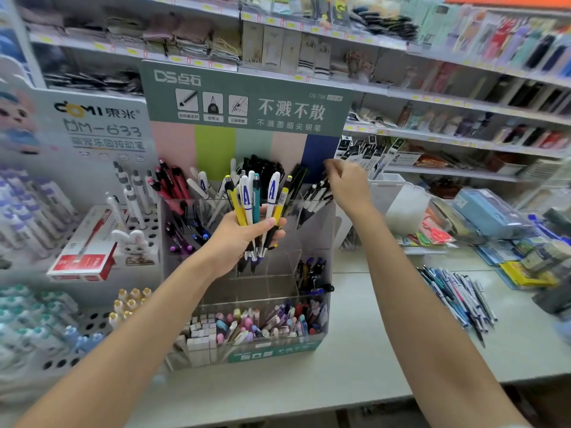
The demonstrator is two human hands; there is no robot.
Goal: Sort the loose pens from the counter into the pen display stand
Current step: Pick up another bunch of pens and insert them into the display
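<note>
Head view: left grip (247, 234) wrapped tight round a bundle of yellow, white and teal plastic pens (258, 199), before the clear acrylic pen display stand (318, 239). Right grip (346, 183) curled at the stand's rear-right compartment; hold unclear. Loose mixed pens (457, 301) lie near the pale surface's (370, 350) right edge.

Pen display stand (272, 350) stands mid-counter (370, 350). Loose pens (457, 301) are heaped on the counter to its right, well apart. Perforated rack (89, 322) is just left of the stand, with a box (83, 251) on it. Shelves (432, 140) run behind. Left hand (244, 239) holds a bunch of pens (256, 199) before the stand's upper tiers. Right hand (349, 183) is at the stand's back right compartment.
</note>
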